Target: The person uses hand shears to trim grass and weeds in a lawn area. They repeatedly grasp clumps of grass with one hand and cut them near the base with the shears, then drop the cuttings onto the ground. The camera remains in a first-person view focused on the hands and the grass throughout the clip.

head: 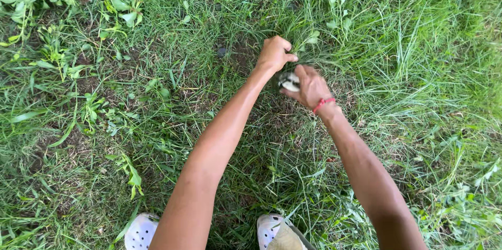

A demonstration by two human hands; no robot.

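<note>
Fingers of left hand point(274, 54) curled tight around a grass tuft point(308, 41), stems bunched just past the knuckles. Right hand point(310, 88) close beside, fingers wrapped shut on a pale tool point(289, 81); blade hidden, tool kind unclear. Red wristband point(323, 104) behind right fingers. Grass point(418, 72) all around, bare soil patch point(235, 54) left of the fists. White clogs point(141, 231) far back near frame bottom.

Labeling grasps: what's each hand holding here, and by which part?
The left hand is closed on a tuft of grass, near its base. The right hand grips a small pale object, mostly hidden; its kind and the held part cannot be told.
</note>
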